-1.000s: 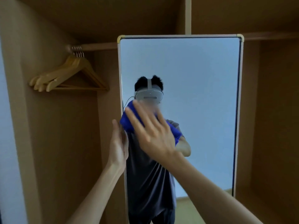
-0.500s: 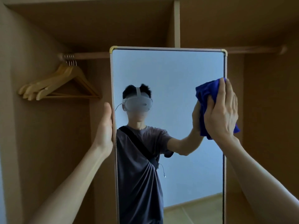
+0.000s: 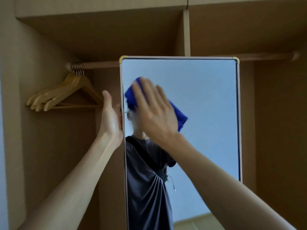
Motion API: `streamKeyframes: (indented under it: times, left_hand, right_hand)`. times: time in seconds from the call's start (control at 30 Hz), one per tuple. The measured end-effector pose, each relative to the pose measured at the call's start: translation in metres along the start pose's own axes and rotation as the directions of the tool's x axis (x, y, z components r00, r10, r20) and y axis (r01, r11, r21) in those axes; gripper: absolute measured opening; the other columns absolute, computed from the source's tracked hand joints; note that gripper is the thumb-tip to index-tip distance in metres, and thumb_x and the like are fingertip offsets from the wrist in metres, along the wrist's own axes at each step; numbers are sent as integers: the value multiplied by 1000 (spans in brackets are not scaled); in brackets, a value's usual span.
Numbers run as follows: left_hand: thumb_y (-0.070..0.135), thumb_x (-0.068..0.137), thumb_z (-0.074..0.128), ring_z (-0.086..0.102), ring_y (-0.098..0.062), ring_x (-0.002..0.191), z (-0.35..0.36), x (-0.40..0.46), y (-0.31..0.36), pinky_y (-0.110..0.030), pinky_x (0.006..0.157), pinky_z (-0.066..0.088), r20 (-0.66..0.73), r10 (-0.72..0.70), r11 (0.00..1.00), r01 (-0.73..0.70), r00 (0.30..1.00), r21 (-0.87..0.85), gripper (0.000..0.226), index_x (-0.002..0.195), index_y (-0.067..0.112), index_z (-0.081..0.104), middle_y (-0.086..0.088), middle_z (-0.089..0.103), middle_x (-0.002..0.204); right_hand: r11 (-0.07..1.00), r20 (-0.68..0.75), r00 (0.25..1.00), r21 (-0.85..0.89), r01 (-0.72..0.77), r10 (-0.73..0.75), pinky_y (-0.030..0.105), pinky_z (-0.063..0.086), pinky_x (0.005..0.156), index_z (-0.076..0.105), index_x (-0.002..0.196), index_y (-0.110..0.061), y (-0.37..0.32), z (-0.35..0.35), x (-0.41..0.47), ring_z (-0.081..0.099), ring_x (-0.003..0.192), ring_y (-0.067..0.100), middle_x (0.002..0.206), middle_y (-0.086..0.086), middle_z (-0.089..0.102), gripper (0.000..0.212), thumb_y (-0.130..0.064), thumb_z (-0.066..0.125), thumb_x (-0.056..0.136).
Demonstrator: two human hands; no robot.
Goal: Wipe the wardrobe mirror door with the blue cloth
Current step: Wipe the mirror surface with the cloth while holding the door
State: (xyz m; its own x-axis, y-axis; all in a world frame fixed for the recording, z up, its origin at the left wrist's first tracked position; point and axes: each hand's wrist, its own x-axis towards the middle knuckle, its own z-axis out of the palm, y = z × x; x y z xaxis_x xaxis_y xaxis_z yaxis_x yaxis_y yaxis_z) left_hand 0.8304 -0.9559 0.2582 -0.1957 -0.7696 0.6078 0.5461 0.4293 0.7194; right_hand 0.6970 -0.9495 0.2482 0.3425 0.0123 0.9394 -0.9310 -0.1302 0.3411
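- Swept back from the right frame edge, the right hand presses the blue cloth flat-fingered against the upper-left glass.
- Left hand grips the mirror door edge beside it.
- Overlap strokes, keep even pressure.
- Hangers beyond.
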Motion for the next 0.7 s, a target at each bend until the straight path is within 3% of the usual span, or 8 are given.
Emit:
streamKeyframes:
  times: [0.2,0.27,0.37,0.43,0.47,0.57,0.63,0.7]
  left_hand:
    - [62,102,23,71,-13,107,4,-1,-1,-30,84,57,-43,74,997,-72,996,39,58,121,26,64,0,76,114]
    - [63,101,23,69,-12,110,6,2,3,-33,96,53,-11,61,991,-60,998,117,60,127,25,63,2,75,117]
    - [61,101,29,51,-21,136,9,9,10,-41,116,34,10,36,979,-37,999,201,62,143,22,53,0,56,145]
    - [61,100,35,30,-23,148,10,18,15,-41,121,18,-34,49,970,-39,998,240,64,149,21,46,-1,37,156]
    - [61,100,37,34,-19,146,12,22,19,-36,120,20,-46,53,967,-40,998,252,62,146,22,50,4,43,153]
    - [55,101,41,68,3,94,22,38,30,-14,87,45,-92,53,970,-29,994,242,38,107,32,71,26,74,91]
    - [54,100,45,60,5,72,26,47,34,-11,70,42,-156,66,975,-30,985,222,38,83,34,73,24,65,65]
    - [58,97,48,46,0,62,28,52,34,-14,62,34,-197,65,981,-26,978,191,49,66,33,77,18,51,63]
  right_hand:
    - [987,41,986,-21,161,-160,54,26,122,32,157,-7,4,9,22,31,151,33,162,19,34,63,-19,58,101]
    - [987,13,990,-75,140,-139,55,28,120,35,156,-8,25,4,37,35,149,33,161,18,37,60,-22,57,102]
    - [988,-53,998,-148,31,-40,53,29,121,37,156,-11,65,-9,54,39,148,31,160,14,40,51,-29,43,108]
    - [984,-105,994,-174,-32,14,52,31,120,39,155,-11,94,-19,55,42,146,29,159,12,43,50,-30,39,109]
    - [980,-121,992,-186,-66,44,53,32,119,40,155,-11,109,-22,52,43,145,29,158,12,44,50,-31,38,109]
    - [955,-156,974,-221,-197,165,54,34,118,40,154,-10,150,-34,36,45,144,29,157,13,45,50,-31,38,108]
    - [926,-160,946,-213,-312,282,54,32,119,37,156,-12,174,-46,22,43,145,31,159,12,42,52,-32,38,108]
    - [881,-158,889,-141,-452,431,53,32,117,30,159,-15,192,-59,10,40,145,33,161,11,38,56,-36,38,107]
